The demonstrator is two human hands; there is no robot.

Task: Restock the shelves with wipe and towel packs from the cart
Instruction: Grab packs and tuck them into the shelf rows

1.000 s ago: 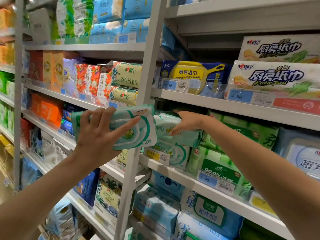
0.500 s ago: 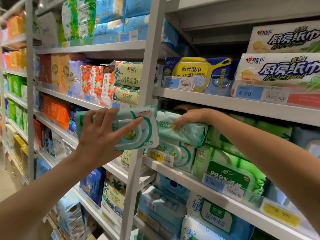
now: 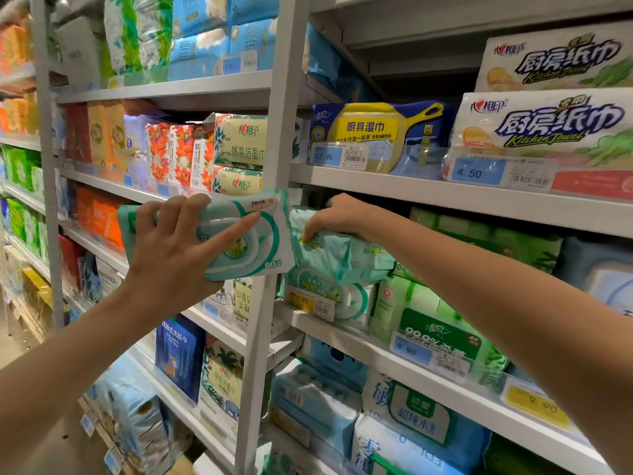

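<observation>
My left hand (image 3: 178, 248) grips a mint-green wipe pack (image 3: 253, 241) marked 80, held flat in front of the grey upright post (image 3: 274, 166). My right hand (image 3: 337, 217) reaches onto the middle shelf (image 3: 376, 341) and grips the top of a second mint-green wipe pack (image 3: 342, 258), which lies tilted on another pack of the same kind (image 3: 329, 293). The two held packs nearly touch at the post. The cart is out of view.
Green wipe packs (image 3: 442, 320) stand right of the stack. Above sit a yellow-and-blue kitchen wipe pack (image 3: 376, 135) and kitchen towel packs (image 3: 548, 125). Blue packs (image 3: 315, 406) fill the lower shelf. Tissue packs (image 3: 178, 152) line the left bay.
My right hand has drawn back toward the shelf's front with the second pack, now tilted down on the stack. My left hand keeps its pack, raised a little.
</observation>
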